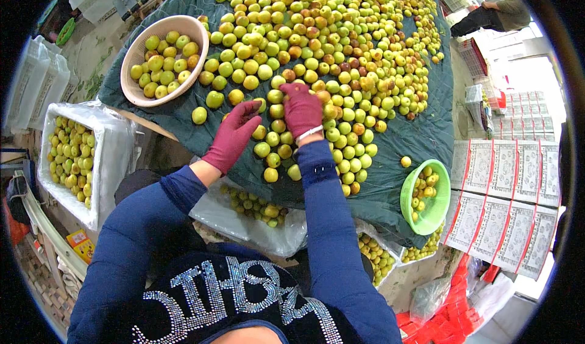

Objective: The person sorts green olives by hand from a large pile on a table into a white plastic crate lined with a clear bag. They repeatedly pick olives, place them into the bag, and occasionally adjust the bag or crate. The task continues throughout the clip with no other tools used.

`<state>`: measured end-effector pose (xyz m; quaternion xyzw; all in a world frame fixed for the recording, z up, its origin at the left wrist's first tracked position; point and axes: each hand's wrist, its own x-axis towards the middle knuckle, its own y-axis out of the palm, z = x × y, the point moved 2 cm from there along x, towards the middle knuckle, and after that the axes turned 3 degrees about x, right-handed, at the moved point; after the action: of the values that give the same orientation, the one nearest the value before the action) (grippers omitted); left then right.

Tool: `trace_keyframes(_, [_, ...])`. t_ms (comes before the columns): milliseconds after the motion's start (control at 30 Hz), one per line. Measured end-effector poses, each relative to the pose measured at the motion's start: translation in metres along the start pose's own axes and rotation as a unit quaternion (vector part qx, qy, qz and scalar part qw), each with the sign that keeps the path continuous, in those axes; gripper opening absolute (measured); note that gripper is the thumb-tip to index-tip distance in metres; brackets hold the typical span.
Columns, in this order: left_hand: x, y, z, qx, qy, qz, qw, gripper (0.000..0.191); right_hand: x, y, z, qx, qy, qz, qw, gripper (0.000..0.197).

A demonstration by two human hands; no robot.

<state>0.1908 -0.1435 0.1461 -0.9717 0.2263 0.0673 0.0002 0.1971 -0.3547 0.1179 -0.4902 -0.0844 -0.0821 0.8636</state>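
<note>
Both of my hands wear maroon gloves above a dark green cloth spread with round yellow-green and reddish-brown fruits that look like jujubes. My left hand is at the near left edge of the pile, fingers bent and apart from the thumb. A yellow-green fruit is right by its fingertips; I cannot tell whether they touch it. Lying palm down over the fruits, my right hand has curled fingers, and what is under them is hidden. Loose fruits surround both hands.
A pale pink basket of fruits stands left on the cloth, a green basket at right. Below the edge are plastic-lined foam boxes of fruit. Stacked printed cartons stand at right; a person is farther back.
</note>
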Motion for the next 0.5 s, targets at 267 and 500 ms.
trace_keyframes(267, [-0.012,0.012,-0.023,-0.443,-0.315,0.146,0.827,0.035,-0.025,-0.024,0.069,0.213,-0.103,-0.042,0.971,0.021])
trace_keyframes(500, [-0.012,-0.002,-0.035,-0.330,-0.299,-0.011,0.895,0.021,0.132,-0.011,-0.001,0.181,-0.004,-0.190,0.965,0.027])
